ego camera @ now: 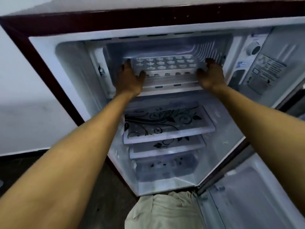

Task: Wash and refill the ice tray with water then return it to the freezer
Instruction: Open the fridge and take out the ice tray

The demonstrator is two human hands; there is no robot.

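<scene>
Both bare arms reach straight forward and up, the left hand point(129, 80) and right hand point(210, 75) set well apart at the same height, palms facing inward, fingers loosely spread and thumbs angled toward each other.

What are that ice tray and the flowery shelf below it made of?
The ice tray looks like white moulded plastic, matt and slightly translucent, with rows of shaped cups. The flowery shelf seems to be glass with a printed black floral pattern, set in a white plastic frame; its sheen suggests glass, though clear plastic is possible.
</scene>
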